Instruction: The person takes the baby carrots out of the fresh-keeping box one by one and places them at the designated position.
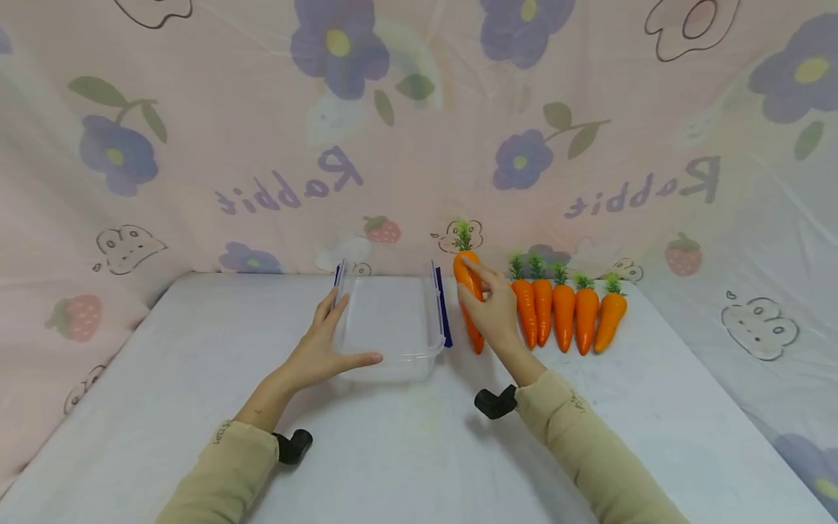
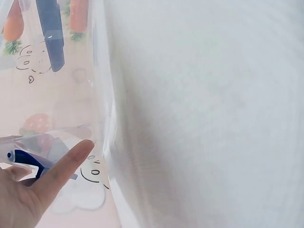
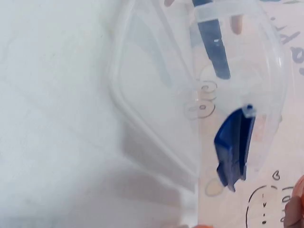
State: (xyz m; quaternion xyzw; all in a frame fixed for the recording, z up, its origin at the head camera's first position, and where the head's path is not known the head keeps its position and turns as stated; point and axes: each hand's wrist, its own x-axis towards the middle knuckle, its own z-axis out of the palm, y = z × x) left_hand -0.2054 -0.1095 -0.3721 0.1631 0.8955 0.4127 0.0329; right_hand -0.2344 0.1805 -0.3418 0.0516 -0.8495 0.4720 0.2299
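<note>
A clear plastic container [image 1: 393, 357] with blue side latches [image 1: 444, 309] stands on the white table, its top uncovered. My left hand [image 1: 313, 354] is at its near left corner, thumb stretched along the front wall and fingers straight against the left side. In the left wrist view, the thumb [image 2: 66, 166] lies across the clear wall, beside a blue latch. Just right of the container, my right hand [image 1: 492, 309] grips an orange toy carrot [image 1: 465, 275] near its top, green leaves up and tip down. Only a sliver of that hand shows in the right wrist view.
Several more orange toy carrots [image 1: 564, 316] lie in a row right of my right hand, leaves toward the back. A printed cloth [image 1: 419, 167] hangs behind the table. Black wrist mounts [image 1: 495, 402] stick out from both sleeves.
</note>
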